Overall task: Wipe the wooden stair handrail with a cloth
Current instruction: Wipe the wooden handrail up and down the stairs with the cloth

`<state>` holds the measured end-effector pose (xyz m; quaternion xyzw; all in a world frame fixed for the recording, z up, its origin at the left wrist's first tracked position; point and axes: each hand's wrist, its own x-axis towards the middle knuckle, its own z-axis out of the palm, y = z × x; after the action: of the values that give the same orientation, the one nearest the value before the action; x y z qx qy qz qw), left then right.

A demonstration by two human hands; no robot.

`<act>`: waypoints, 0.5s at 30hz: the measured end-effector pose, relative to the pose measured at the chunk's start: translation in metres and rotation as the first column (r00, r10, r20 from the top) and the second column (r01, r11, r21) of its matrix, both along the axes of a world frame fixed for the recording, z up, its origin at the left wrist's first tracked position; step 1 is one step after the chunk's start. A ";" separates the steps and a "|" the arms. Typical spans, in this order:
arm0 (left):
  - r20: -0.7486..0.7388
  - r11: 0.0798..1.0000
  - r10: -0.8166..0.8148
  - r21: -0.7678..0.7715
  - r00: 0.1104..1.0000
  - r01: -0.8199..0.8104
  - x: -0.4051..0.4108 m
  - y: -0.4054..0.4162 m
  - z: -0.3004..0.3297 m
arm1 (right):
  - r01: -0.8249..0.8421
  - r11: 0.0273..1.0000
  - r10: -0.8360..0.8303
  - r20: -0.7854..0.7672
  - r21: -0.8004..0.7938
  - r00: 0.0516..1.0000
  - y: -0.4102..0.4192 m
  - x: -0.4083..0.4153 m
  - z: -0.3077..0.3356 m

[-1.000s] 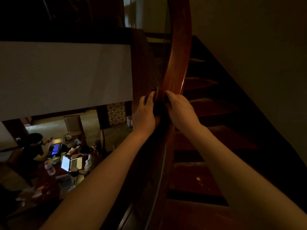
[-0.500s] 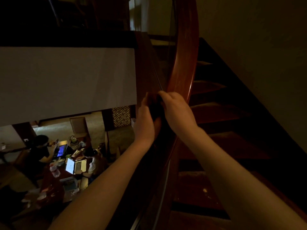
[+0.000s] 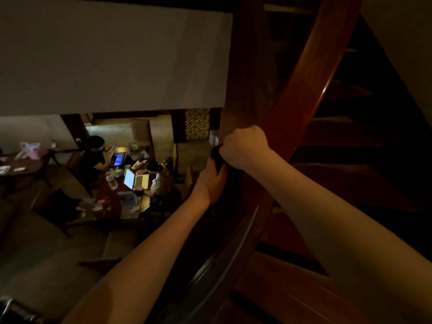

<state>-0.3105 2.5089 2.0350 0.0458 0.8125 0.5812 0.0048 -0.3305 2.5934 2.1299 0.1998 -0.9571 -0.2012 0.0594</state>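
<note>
Both hands' grip bunches the dark cloth against the handrail.

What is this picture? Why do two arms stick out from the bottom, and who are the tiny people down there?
There is no machine here, just a person wearing a camera on the head. It looks forward and down, so you see that person's own arms, as if they were yours.

The person stands on a dark staircase. The long, shiny, reddish curve is the wooden handrail, which they are cleaning. The left hand and the right hand meet at the rail, and both grip a dark cloth bunched between them. The right hand's fingers are curled into a fist around it.

The tiny people sit on the floor below, at a table with two glowing laptops and a water bottle. They look small only because they are far down.
</note>
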 end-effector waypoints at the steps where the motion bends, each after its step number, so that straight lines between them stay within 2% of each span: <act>1: 0.060 0.999 0.021 -0.031 0.998 -0.019 0.009 -0.010 -0.012 | -0.020 0.999 0.018 0.043 0.039 0.999 -0.010 0.009 -0.010; 3: 0.106 0.995 0.062 -0.082 0.992 -0.054 0.030 -0.030 -0.036 | -0.049 0.996 0.040 0.128 0.069 0.991 -0.030 0.025 -0.031; 7: 0.145 0.978 0.108 -0.194 0.984 -0.078 0.076 -0.073 -0.078 | -0.078 0.997 0.072 0.253 0.014 0.965 -0.066 0.057 -0.074; 12: 0.071 0.914 0.210 -0.369 0.975 -0.170 0.091 -0.080 -0.085 | -0.069 0.993 0.095 0.300 -0.098 0.949 -0.069 0.067 -0.077; 14: -0.002 0.905 0.233 -0.365 0.972 -0.218 0.082 -0.062 -0.064 | -0.079 0.987 0.106 0.193 -0.142 0.976 -0.054 0.061 -0.067; 15: -0.038 0.904 0.236 -0.358 0.971 -0.233 0.073 -0.050 -0.051 | -0.108 0.983 0.113 0.026 -0.146 0.993 -0.045 0.055 -0.059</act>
<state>-0.2370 2.4585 1.9837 -0.0555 0.9045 0.4193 -0.0544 -0.2756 2.5485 2.0708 0.2510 -0.9575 -0.1243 0.0681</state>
